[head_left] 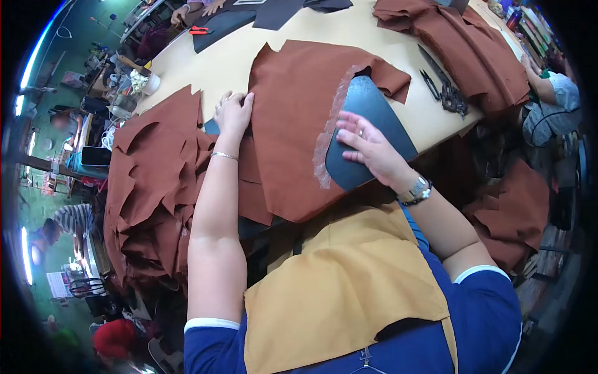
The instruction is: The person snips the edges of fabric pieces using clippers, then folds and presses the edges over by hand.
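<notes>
A reddish-brown sheet of cloth or leather (pixel 293 118) lies in front of me, over a dark blue-grey panel (pixel 386 134). Its right side carries a pale, ragged, shiny strip (pixel 322 146), and the far right corner is folded back. My left hand (pixel 233 115) rests at the sheet's left edge, thumb touching it and fingers slightly bent on the table side. Over the exposed panel hovers my right hand (pixel 367 144), open, its fingers apart and nothing in them. Whether its fingertips touch the strip is hard to tell.
Brown pieces hang in a pile (pixel 152 181) at the left table edge. Another brown stack (pixel 461 53) lies far right, beside dark scissors (pixel 445 84) and small black snips (pixel 429 83). Red-handled snips (pixel 199 30) lie at the back. Other people's hands (pixel 180 14) show at the far edge.
</notes>
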### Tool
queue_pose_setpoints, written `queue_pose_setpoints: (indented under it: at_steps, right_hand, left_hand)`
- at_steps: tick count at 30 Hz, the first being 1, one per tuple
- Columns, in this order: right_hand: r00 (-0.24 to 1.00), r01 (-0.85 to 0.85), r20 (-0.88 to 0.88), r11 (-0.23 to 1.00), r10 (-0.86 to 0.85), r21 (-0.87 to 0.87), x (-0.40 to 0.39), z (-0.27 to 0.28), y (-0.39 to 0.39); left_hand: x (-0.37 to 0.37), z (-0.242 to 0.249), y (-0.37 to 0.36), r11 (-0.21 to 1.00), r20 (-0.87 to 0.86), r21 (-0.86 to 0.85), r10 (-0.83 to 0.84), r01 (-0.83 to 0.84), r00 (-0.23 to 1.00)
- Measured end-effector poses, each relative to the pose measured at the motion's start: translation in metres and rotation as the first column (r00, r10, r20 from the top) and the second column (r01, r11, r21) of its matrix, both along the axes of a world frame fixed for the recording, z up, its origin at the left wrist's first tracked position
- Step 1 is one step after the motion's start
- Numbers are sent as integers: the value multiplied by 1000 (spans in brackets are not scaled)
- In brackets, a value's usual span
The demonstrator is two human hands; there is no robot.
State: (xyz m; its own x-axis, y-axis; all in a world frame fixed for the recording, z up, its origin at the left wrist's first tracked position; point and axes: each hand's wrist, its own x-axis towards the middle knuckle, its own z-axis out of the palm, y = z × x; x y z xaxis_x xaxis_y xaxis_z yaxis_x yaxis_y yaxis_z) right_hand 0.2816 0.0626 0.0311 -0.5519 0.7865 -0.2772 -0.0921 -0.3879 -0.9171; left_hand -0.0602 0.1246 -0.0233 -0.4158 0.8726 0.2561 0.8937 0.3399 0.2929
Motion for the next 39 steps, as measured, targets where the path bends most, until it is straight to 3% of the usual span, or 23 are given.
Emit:
queue_pose_setpoints:
  at_steps: [2,3,5,6,7,9,12,14,16,17,18,19,20,21,22,23,25,27,29,32,34,35,39]
  right_hand:
    - [999,-4,-51,998,1,-59,3,-5,-17]
    - [997,-6,-76,996,-1,-84,5,-7,-23]
    - [990,41,-129,991,-57,-128,5,-8,-27]
    - [986,69,-142,987,-90,-146,3,-8,-29]
    - [980,95,-156,981,-121,-167,0,-9,-31]
    - [981,60,-171,986,-87,-157,-9,-11,-28]
    - [991,-37,-132,995,24,-95,-33,-13,-15]
    - [946,-324,-2,946,324,31,-49,-40,1]
    - [804,-582,-75,806,591,111,-53,-21,-4]
    - [727,-682,-6,724,686,105,-58,-22,-4]
    - [725,-676,-84,730,683,105,-56,-9,-6]
    - [719,-669,-162,736,676,102,-51,8,-8]
    - [726,-666,-138,739,674,103,-45,14,-3]
    - [734,-662,-113,742,670,105,-37,20,7]
    - [739,-642,-156,755,656,134,-28,33,13]
    - [700,-695,-57,698,711,174,-19,27,28]
    - [691,-719,13,686,723,111,1,35,39]
    - [679,-733,235,663,696,152,15,34,53]
    - [640,-754,424,630,641,186,22,32,66]
    - [590,-780,609,571,530,258,28,39,84]
    - [550,-794,695,548,463,263,31,54,94]
    - [528,-805,732,528,431,271,33,61,99]
    - [385,-853,888,465,251,238,43,92,120]
  left_hand:
    - [-4,-10,6,991,-66,35,-128,131,990]
    - [-1,-9,7,978,166,170,-151,122,975]
    - [9,-6,14,913,571,408,-262,8,778]
    - [19,-4,19,824,661,532,-261,-194,704]
    - [27,5,23,709,811,564,-379,-424,446]
    - [31,27,20,734,812,358,-550,-577,-197]
    - [29,40,22,800,839,276,-471,-532,-274]
    - [22,57,13,825,872,289,-436,-486,-221]
    - [0,64,4,802,880,287,-437,-523,-187]
    - [-30,62,-5,834,917,297,-385,-465,-106]
    - [-56,65,-23,845,939,334,-337,-418,69]
    - [-56,83,-49,828,866,424,-252,-367,432]
    - [-100,75,-66,867,811,424,-233,-263,537]
    - [-100,87,-92,870,785,377,-118,-318,608]
    - [-122,94,-116,953,715,215,-3,-215,700]
    - [-136,91,-138,973,461,198,11,-115,887]
    - [-179,66,-181,993,224,112,-53,29,973]
    - [-89,107,-194,970,-233,-53,219,-237,948]
    - [-61,102,-189,998,-267,52,-9,23,964]
    - [5,92,-158,909,-128,92,-394,406,910]
    - [49,83,-134,757,95,92,-653,647,751]
    - [60,68,-118,656,70,55,-754,752,653]
    - [116,51,-71,498,164,-22,-854,867,494]
